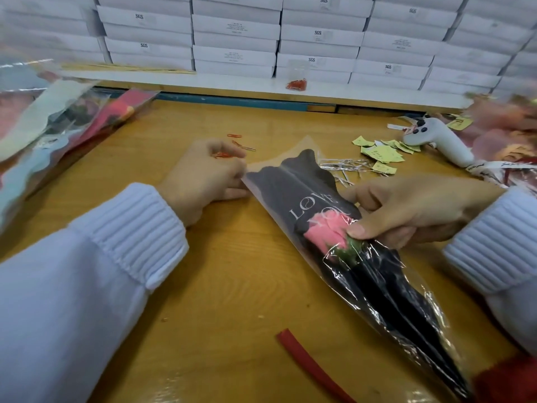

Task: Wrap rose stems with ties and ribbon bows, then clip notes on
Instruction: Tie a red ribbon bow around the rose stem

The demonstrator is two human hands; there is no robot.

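A pink rose (325,232) in a black and clear sleeve (374,274) printed "LOVE YOU" lies slanted across the yellow table (232,286). My right hand (406,210) grips the sleeve beside the rose head, thumb on top. My left hand (203,175) pinches the sleeve's upper left edge, and an orange paper clip (222,154) shows at its fingers. Two more orange clips (241,141) lie just beyond that hand. Yellow paper notes (380,154) and silver twist ties (345,167) are scattered behind the sleeve.
A red ribbon strip (308,365) lies near the front edge. Wrapped roses are piled at the left (58,126) and at the far right (505,132). A white controller (436,141) rests at the right. Stacked white boxes (261,39) line the back, with a small bag of clips (296,84) on the ledge.
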